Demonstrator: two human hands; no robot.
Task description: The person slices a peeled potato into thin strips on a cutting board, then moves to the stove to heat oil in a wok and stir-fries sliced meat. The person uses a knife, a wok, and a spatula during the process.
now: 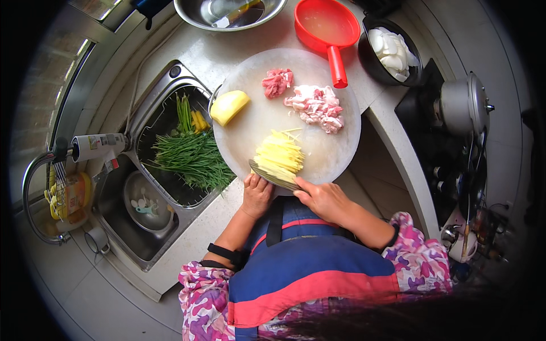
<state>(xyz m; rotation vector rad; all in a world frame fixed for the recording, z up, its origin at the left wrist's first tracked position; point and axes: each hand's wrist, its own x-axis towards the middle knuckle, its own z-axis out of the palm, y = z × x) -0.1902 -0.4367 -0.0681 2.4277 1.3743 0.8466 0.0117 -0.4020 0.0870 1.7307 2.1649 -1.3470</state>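
My right hand (322, 200) grips the handle of a kitchen knife (273, 175), its blade at the near edge of a round white cutting board (239, 143). Beside the blade's left end, my left hand (258, 194) has its fingers curled near a small bit of yellow; what they hold is mostly hidden behind the blade. A heap of thin yellow potato strips (279, 151) lies just beyond the knife. Farther back on the board rest a peeled potato piece (229, 107), a small pile of sliced red meat (277, 82) and a larger pile of fatty sliced meat (316, 105).
Left of the board, a double sink (147, 255) holds green chives (192, 160) in a rack. A red plastic dipper (327, 25), a steel basin (230, 27) and a black pot (390, 76) of white slices stand behind. On the right is a stove with a pressure cooker (463, 104).
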